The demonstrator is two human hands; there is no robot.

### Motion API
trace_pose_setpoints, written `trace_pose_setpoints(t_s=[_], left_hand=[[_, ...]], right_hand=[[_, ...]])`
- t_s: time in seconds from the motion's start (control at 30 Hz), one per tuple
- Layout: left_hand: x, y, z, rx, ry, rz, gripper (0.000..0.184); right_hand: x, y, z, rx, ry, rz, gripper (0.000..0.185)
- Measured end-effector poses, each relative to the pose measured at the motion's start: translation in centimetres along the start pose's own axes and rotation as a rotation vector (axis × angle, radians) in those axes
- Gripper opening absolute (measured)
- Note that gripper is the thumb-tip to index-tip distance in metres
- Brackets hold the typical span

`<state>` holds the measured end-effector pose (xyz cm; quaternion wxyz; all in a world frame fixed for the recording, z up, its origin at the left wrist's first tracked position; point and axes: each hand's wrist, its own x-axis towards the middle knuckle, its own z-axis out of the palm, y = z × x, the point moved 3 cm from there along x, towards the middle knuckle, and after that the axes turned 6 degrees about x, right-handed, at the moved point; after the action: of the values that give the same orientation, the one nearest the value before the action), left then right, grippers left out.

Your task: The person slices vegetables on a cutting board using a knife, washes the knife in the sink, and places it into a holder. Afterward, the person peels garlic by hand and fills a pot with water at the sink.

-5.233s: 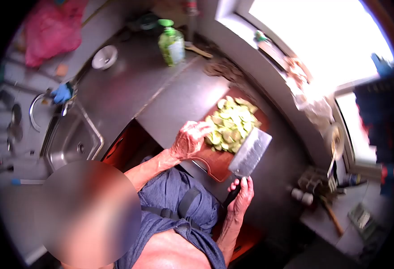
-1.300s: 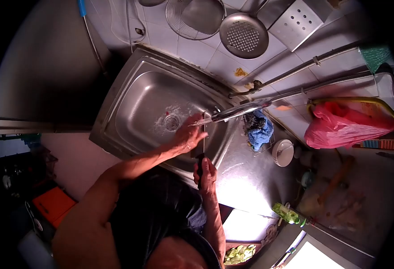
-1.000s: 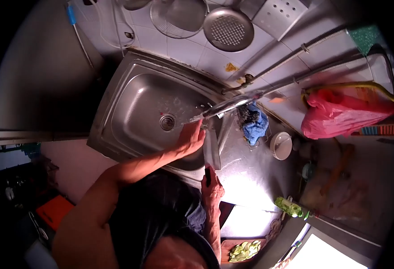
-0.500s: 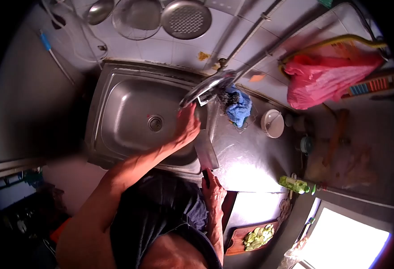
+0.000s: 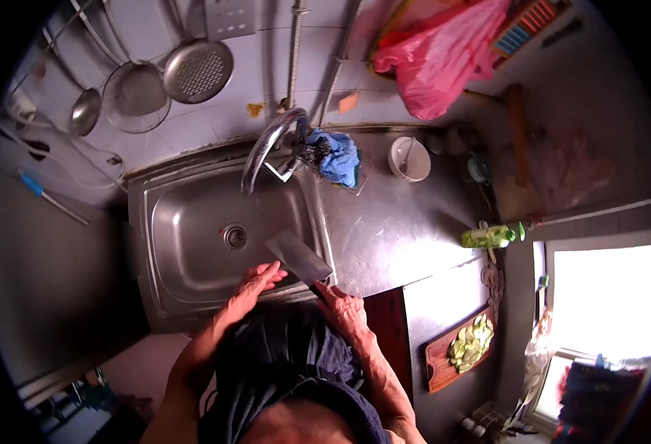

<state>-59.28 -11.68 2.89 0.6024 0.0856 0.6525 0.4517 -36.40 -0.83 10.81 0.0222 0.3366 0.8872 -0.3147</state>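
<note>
A cleaver (image 5: 299, 257) with a broad steel blade slants over the sink's front right corner. My right hand (image 5: 345, 309) is closed around its dark handle, at the near edge of the sink. Just left of the blade, my left hand (image 5: 261, 278) has its fingers stretched out and holds nothing. Beneath both hands lies the steel sink (image 5: 168, 255), its drain (image 5: 235, 237) beyond my left hand. Over the sink's back right side curves the tap (image 5: 255, 155); no water stream shows from it.
A blue cloth (image 5: 340, 159) sits beside the tap, with a white bowl (image 5: 409, 159) farther right. A green bottle (image 5: 488, 237) lies by the counter's right end. Pale green slices rest on a wooden board (image 5: 440, 364). A pink bag (image 5: 436, 63) hangs on the wall.
My left hand has come down from the tap toward me, to beside the blade. The cleaver has swung to point left over the sink, still in my right hand. The view has shifted.
</note>
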Motion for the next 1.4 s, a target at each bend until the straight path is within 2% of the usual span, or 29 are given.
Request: trace_pose_setpoints(t_s=[0.07, 0.13, 0.17, 0.2, 0.27, 0.33, 0.47, 0.53, 0.6, 0.67, 0.7, 0.77, 0.8, 0.87, 0.9, 0.93, 1.0, 1.03, 1.07, 1.13, 1.17, 1.27, 1.33, 1.4], left_hand=[[0.6, -1.1, 1.3, -0.382, -0.303, -0.09, 0.034], [0.8, -1.1, 2.9, -0.406, -0.295, -0.015, 0.026], [0.7, -0.7, 3.8, -0.408, -0.279, 0.015, 0.024], [0.3, 0.0, 4.8, -0.356, -0.344, -0.007, 0.024], [0.7, 0.7, 5.8, -0.431, -0.264, -0.041, 0.02], [3.7, -1.1, 5.3, -0.421, -0.343, -0.121, 0.022], [4.7, -0.3, 8.6, -0.393, -0.501, -0.137, 0.023], [3.2, -1.1, 10.7, -0.336, -0.544, -0.126, 0.021], [1.5, -1.8, 13.3, -0.271, -0.618, -0.154, 0.02], [-0.2, -2.5, 16.4, -0.225, -0.673, -0.142, 0.02], [-0.9, -2.9, 17.7, -0.221, -0.69, -0.171, 0.018], [-4.7, -3.4, 22.1, -0.231, -0.651, -0.189, 0.015], [-6.0, -4.2, 23.9, -0.22, -0.669, -0.185, 0.015], [-8.5, -6.2, 28.1, -0.137, -0.702, -0.07, 0.017], [-9.6, -7.4, 30.0, -0.11, -0.722, -0.085, 0.018], [-10.7, -8.9, 31.8, -0.103, -0.73, -0.082, 0.018], [-13.4, -11.7, 36.0, -0.008, -0.782, -0.02, 0.019], [-15.0, -12.8, 38.3, 0.048, -0.811, 0.002, 0.018], [-16.2, -13.7, 40.5, 0.066, -0.821, -0.005, 0.018], [-18.5, -15.9, 44.3, 0.195, -0.924, -0.055, 0.022], [-19.7, -16.6, 46.1, 0.254, -0.972, -0.069, 0.024], [-22.5, -19.7, 51.3, 0.373, -1.08, -0.109, 0.025], [-22.4, -22.7, 54.1, 0.522, -1.187, -0.133, 0.03], [-21.8, -25.5, 56.4, 0.697, -1.253, -0.219, 0.029]], right_hand=[[-0.5, -0.8, -0.2, 0.016, 0.032, -0.003, 0.048], [-1.1, -1.8, -0.3, -0.013, 0.071, -0.139, 0.05], [-1.4, -2.1, -0.5, -0.066, 0.015, -0.107, 0.051], [-2.0, -2.4, -0.8, -0.061, 0.031, -0.087, 0.05], [-3.1, -2.5, -0.4, 0.005, 0.089, 0.005, 0.053], [-4.0, -2.9, -1.4, 0.074, 0.147, 0.108, 0.058], [-7.6, -0.7, 0.0, 0.401, 0.422, 0.357, 0.056], [-11.1, 0.0, 0.9, 0.695, 0.644, 0.348, 0.055], [-14.9, 0.7, 0.8, 0.862, 0.693, 0.48, 0.053], [-19.3, 0.6, -0.2, 1.195, 0.824, 0.555, 0.046], [-21.1, 1.4, 0.3, 1.194, 0.857, 0.552, 0.046], [-25.1, 3.5, 2.0, 1.46, 0.918, 0.445, 0.038], [-27.5, 3.9, 1.7, 1.442, 0.896, 0.402, 0.033], [-32.7, 4.5, 1.5, 1.341, 0.839, 0.47, 0.033], [-34.9, 4.7, 1.1, 1.105, 0.94, 0.392, 0.031], [-36.9, 5.6, 1.5, 0.952, 0.963, 0.272, 0.039], [-42.5, 6.5, 1.7, 1.237, 0.765, 0.284, 0.052], [-45.1, 6.8, 2.1, 1.562, 0.662, 0.293, 0.063], [-47.3, 7.6, 3.0, 1.66, 0.696, 0.216, 0.074], [-51.4, 7.5, 3.4, 1.911, 0.818, 0.219, 0.082], [-53.0, 7.8, 4.1, 2.025, 0.836, 0.146, 0.086], [-56.2, 8.6, 6.0, 2.298, 0.896, -0.029, 0.071], [-56.9, 9.0, 6.9, 2.399, 0.959, 0.014, 0.057], [-57.6, 8.8, 6.4, 2.516, 1.065, -0.19, 0.051]])
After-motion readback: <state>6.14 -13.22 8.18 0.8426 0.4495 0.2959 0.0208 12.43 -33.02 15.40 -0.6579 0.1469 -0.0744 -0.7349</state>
